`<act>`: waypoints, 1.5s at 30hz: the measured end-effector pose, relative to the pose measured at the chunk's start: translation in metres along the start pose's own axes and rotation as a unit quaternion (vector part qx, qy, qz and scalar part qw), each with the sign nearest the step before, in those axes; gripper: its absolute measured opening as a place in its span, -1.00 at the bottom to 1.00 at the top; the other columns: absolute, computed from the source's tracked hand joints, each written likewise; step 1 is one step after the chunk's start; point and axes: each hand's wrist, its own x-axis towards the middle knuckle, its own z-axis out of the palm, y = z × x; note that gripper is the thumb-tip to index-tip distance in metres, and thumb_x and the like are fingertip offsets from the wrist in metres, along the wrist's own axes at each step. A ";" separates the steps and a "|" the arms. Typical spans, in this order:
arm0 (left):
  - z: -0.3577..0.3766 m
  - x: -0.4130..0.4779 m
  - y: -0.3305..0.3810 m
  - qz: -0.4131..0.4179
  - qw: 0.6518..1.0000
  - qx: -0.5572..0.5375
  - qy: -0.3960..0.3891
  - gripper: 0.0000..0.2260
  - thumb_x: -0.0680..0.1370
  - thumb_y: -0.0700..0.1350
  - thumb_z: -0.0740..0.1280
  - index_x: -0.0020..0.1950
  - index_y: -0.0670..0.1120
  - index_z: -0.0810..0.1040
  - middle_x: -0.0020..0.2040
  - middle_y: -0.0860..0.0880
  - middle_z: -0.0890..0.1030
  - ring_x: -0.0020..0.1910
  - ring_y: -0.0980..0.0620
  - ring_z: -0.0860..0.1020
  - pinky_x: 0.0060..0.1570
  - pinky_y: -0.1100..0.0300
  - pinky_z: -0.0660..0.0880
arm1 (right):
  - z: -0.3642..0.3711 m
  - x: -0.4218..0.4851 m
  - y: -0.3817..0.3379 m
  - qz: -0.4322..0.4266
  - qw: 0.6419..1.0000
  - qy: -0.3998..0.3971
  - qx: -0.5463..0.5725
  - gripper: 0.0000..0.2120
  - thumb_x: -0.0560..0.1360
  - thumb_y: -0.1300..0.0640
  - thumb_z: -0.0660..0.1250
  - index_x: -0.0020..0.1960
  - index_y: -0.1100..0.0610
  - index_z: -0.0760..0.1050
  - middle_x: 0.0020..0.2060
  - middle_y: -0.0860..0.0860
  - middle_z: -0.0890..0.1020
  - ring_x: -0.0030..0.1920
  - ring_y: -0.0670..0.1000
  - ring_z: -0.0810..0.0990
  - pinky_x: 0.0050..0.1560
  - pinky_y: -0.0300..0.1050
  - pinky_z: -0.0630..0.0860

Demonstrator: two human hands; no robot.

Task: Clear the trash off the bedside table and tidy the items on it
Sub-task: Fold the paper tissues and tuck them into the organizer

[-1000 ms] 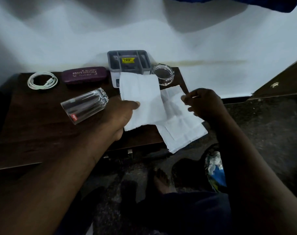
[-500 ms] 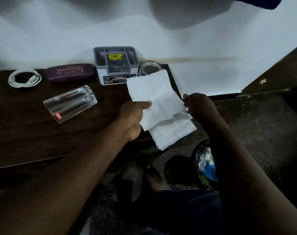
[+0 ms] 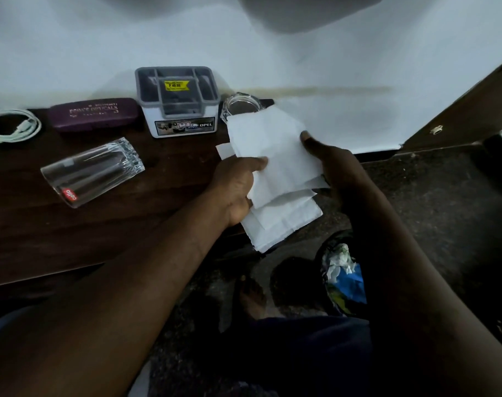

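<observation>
Partly, tissues [image 3: 275, 156] hide glass jar [image 3: 241, 107]

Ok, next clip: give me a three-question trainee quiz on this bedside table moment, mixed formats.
1. True or false: the drinking glass stands upright on the table.
2. Which hands hold the stack of white tissues? A) left only B) right only C) both
3. Fill in: between the spectacle case and the small glass jar stands the grey-lidded ___.

Key:
1. False; it lies on its side.
2. C; the left hand and right hand each pinch a side.
3. Box.
</observation>
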 end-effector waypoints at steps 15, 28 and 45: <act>-0.015 -0.003 -0.005 0.067 0.930 0.355 0.071 -0.80 0.49 -0.12 0.44 0.00 -0.23 0.60 -0.24 -0.22 0.70 -0.34 -0.18 0.71 -0.22 -0.16 0.71 | 0.012 0.011 0.021 -0.117 0.950 0.074 -0.281 -0.54 0.39 0.04 0.61 0.24 0.05 0.59 0.11 0.08 0.69 0.11 0.11 0.66 0.15 -0.04 0.62; -0.033 0.015 0.010 0.127 0.903 0.359 0.198 -0.66 0.29 -0.03 0.40 0.02 -0.11 0.62 -0.16 -0.11 0.71 -0.15 -0.19 0.71 -0.10 -0.05 0.69 | 0.015 0.007 0.024 -0.073 0.913 0.085 -0.393 -0.32 0.31 -0.12 0.61 0.33 0.15 0.55 0.22 0.13 0.66 0.25 0.19 0.61 0.25 0.09 0.58; -0.039 0.019 0.006 0.132 0.926 0.340 0.097 -0.87 0.38 -0.09 0.56 -0.16 -0.12 0.70 -0.29 -0.05 0.70 -0.40 0.04 0.62 -0.27 0.15 0.59 | 0.032 -0.006 0.015 -0.022 0.941 0.033 -0.336 -0.43 0.09 -0.18 0.59 -0.06 0.16 0.59 -0.22 0.14 0.73 -0.14 0.21 0.75 -0.01 0.22 0.71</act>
